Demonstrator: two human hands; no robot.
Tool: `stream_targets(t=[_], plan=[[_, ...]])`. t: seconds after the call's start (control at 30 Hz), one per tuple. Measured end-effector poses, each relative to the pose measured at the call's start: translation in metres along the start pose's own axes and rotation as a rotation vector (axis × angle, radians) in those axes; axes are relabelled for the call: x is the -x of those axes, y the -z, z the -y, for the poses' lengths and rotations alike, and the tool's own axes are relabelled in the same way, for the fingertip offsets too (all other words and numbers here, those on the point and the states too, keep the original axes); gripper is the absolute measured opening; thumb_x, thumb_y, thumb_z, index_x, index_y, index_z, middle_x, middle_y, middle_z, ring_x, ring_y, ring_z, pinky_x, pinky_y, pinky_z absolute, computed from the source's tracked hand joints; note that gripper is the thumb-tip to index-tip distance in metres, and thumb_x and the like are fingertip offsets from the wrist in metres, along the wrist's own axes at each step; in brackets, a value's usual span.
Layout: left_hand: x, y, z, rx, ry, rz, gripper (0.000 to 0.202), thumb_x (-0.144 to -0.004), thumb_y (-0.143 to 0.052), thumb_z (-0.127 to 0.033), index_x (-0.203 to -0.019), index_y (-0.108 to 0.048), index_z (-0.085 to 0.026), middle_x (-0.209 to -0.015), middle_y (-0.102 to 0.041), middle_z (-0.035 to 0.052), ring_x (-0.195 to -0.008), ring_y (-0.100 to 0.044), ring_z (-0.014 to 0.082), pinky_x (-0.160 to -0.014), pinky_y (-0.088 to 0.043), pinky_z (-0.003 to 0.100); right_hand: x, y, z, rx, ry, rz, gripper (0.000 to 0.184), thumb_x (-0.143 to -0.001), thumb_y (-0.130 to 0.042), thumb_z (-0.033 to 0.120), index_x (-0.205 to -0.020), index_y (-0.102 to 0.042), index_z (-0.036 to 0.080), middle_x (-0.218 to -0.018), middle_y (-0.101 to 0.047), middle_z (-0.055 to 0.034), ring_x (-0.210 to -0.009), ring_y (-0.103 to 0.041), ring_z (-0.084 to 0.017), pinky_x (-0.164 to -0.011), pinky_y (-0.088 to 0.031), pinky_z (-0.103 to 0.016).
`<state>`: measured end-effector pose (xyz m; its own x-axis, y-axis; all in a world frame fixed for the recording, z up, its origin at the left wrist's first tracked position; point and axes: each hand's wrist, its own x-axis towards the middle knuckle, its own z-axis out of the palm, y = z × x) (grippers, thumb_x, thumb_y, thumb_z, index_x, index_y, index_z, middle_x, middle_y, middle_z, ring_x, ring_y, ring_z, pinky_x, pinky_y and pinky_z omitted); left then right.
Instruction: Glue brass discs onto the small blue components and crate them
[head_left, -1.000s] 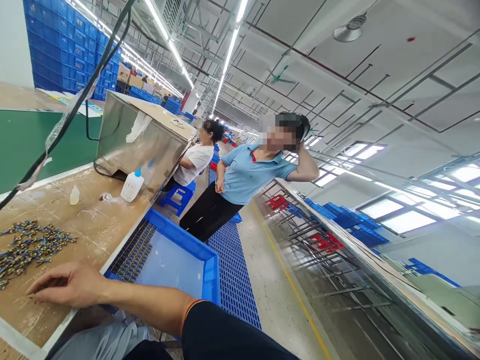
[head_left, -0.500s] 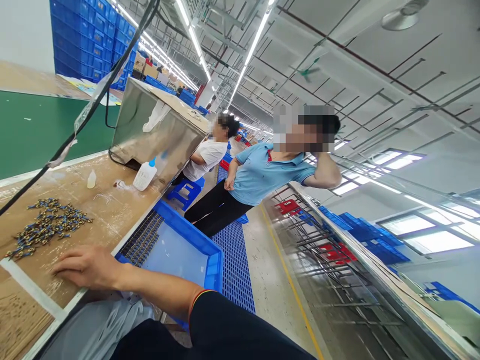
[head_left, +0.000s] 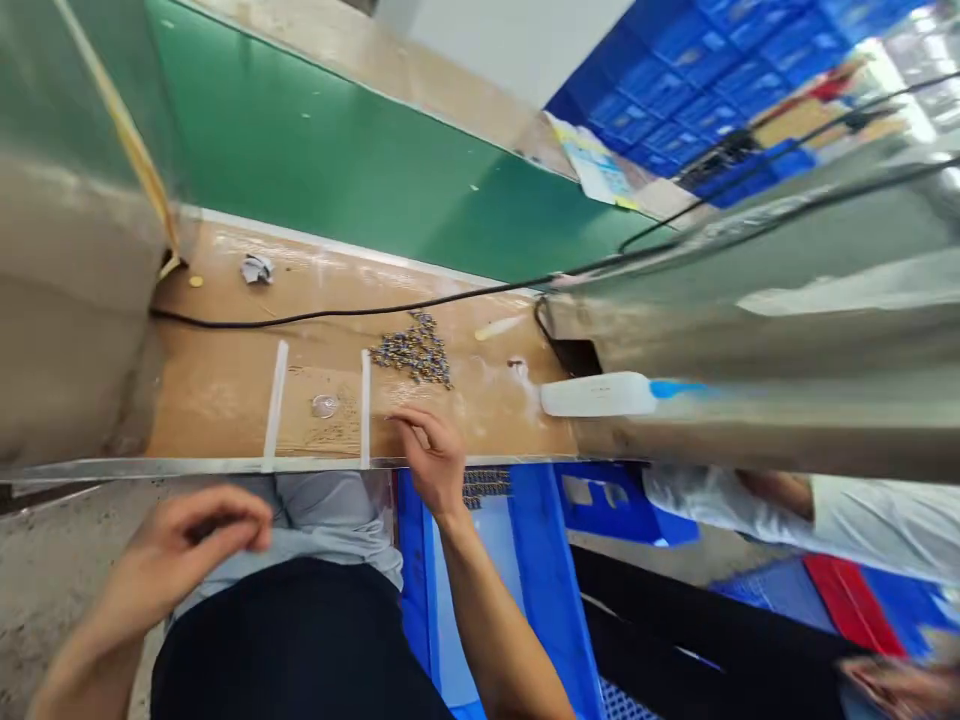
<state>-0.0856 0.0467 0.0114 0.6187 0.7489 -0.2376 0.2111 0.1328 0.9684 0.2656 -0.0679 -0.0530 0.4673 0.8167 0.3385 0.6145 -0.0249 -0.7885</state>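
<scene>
My right hand (head_left: pixel 433 457) rests on the front edge of the wooden bench (head_left: pixel 217 390). Its fingers lie loosely bent on the wood with nothing seen in them. A little beyond the fingertips lies a pile of small blue and brass parts (head_left: pixel 415 352). My left hand (head_left: pixel 180 548) hovers over my lap below the bench edge. Its fingers are curled with the thumb against them, and what they hold, if anything, is hidden. A blue bin (head_left: pixel 551 560) stands under my right forearm, with rows of parts (head_left: pixel 486 484) in it.
A white squeeze bottle with a blue cap (head_left: pixel 600 394) lies beside a steel box (head_left: pixel 757 300) on the right. A black cable (head_left: pixel 337 311) crosses the bench. Two white strips (head_left: pixel 274 400) mark the wood. A green belt (head_left: pixel 360 170) runs behind. A co-worker's sleeve (head_left: pixel 855 515) is at right.
The view has swung from the aisle and co-workers down to the bench. My left hand has come into view. My right hand stays at the bench edge near the pile.
</scene>
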Motion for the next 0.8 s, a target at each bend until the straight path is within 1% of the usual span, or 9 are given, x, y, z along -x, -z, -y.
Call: stream_targets(t=[0.03,0.07,0.13,0.2,0.27,0.37,0.47,0.63,0.8], plan=[[-0.001,-0.007,0.008,0.058,0.044,-0.043,0.035,-0.101,-0.091,-0.057,-0.100,-0.088,-0.022,-0.090,-0.086,0.0054,-0.079,-0.083,0.0204,-0.074,-0.071,0.027,0.001,-0.001,0.005,0.000,-0.006,-0.006,0.014,-0.112,-0.075,0.027,-0.116,-0.088,0.029,-0.116,-0.087,-0.0065,-0.112,-0.082,-0.024,-0.103,-0.068,-0.041],[-0.005,-0.016,0.016,0.123,0.077,-0.093,0.035,-0.100,-0.091,-0.058,-0.103,-0.090,-0.023,-0.092,-0.087,0.0056,-0.083,-0.085,0.0213,-0.078,-0.072,0.027,0.002,-0.004,0.012,-0.002,-0.005,-0.012,0.011,-0.111,-0.078,0.028,-0.114,-0.088,0.029,-0.114,-0.087,-0.0059,-0.110,-0.083,-0.024,-0.101,-0.069,-0.040],[-0.020,-0.037,0.029,0.228,0.103,-0.205,0.039,-0.100,-0.090,-0.058,-0.117,-0.090,-0.023,-0.101,-0.090,0.0074,-0.094,-0.089,0.0231,-0.089,-0.074,0.030,0.003,-0.010,0.025,-0.020,0.019,-0.023,0.009,-0.110,-0.081,0.028,-0.113,-0.089,0.030,-0.113,-0.088,-0.0051,-0.109,-0.084,-0.023,-0.099,-0.070,-0.039],[-0.033,-0.054,0.038,0.276,0.084,-0.238,0.043,-0.099,-0.092,-0.057,-0.124,-0.089,-0.022,-0.105,-0.091,0.0086,-0.100,-0.090,0.0239,-0.095,-0.074,0.031,-0.001,-0.018,0.035,-0.040,0.062,-0.027,0.011,-0.110,-0.082,0.026,-0.116,-0.089,0.030,-0.114,-0.089,-0.0050,-0.110,-0.084,-0.023,-0.099,-0.071,-0.039],[-0.040,-0.063,0.045,0.283,0.059,-0.238,0.043,-0.101,-0.091,-0.057,-0.126,-0.089,-0.022,-0.108,-0.092,0.0089,-0.103,-0.090,0.0236,-0.096,-0.073,0.030,-0.008,-0.027,0.042,-0.034,0.115,-0.027,0.013,-0.110,-0.082,0.024,-0.118,-0.090,0.031,-0.115,-0.089,-0.0049,-0.110,-0.085,-0.022,-0.099,-0.071,-0.039],[-0.041,-0.066,0.052,0.243,0.023,-0.266,0.040,-0.105,-0.088,-0.055,-0.129,-0.088,-0.023,-0.111,-0.092,0.0071,-0.104,-0.090,0.0218,-0.097,-0.072,0.028,-0.019,-0.038,0.047,-0.020,0.192,0.015,0.018,-0.112,-0.079,0.019,-0.119,-0.090,0.031,-0.116,-0.089,-0.0050,-0.109,-0.085,-0.021,-0.098,-0.071,-0.038],[-0.039,-0.064,0.054,0.189,-0.003,-0.284,0.034,-0.107,-0.087,-0.051,-0.129,-0.088,-0.025,-0.110,-0.092,0.0046,-0.104,-0.090,0.0203,-0.098,-0.071,0.026,-0.024,-0.045,0.048,0.003,0.222,0.070,0.020,-0.114,-0.073,0.018,-0.119,-0.089,0.030,-0.116,-0.089,-0.0058,-0.109,-0.086,-0.022,-0.098,-0.071,-0.038],[-0.038,-0.063,0.048,0.160,-0.017,-0.258,0.027,-0.109,-0.084,-0.046,-0.127,-0.088,-0.026,-0.110,-0.092,0.0027,-0.101,-0.090,0.0195,-0.096,-0.071,0.026,-0.025,-0.051,0.045,0.047,0.217,0.064,0.021,-0.115,-0.072,0.019,-0.118,-0.089,0.030,-0.117,-0.089,-0.0059,-0.109,-0.086,-0.023,-0.098,-0.071,-0.040],[-0.038,-0.063,0.040,0.134,-0.022,-0.265,0.019,-0.110,-0.083,-0.039,-0.125,-0.089,-0.028,-0.109,-0.092,0.0003,-0.101,-0.089,0.0182,-0.096,-0.070,0.026,-0.027,-0.052,0.046,0.079,0.237,0.059,0.021,-0.115,-0.071,0.018,-0.118,-0.088,0.030,-0.117,-0.089,-0.0058,-0.110,-0.086,-0.023,-0.098,-0.072,-0.039]])
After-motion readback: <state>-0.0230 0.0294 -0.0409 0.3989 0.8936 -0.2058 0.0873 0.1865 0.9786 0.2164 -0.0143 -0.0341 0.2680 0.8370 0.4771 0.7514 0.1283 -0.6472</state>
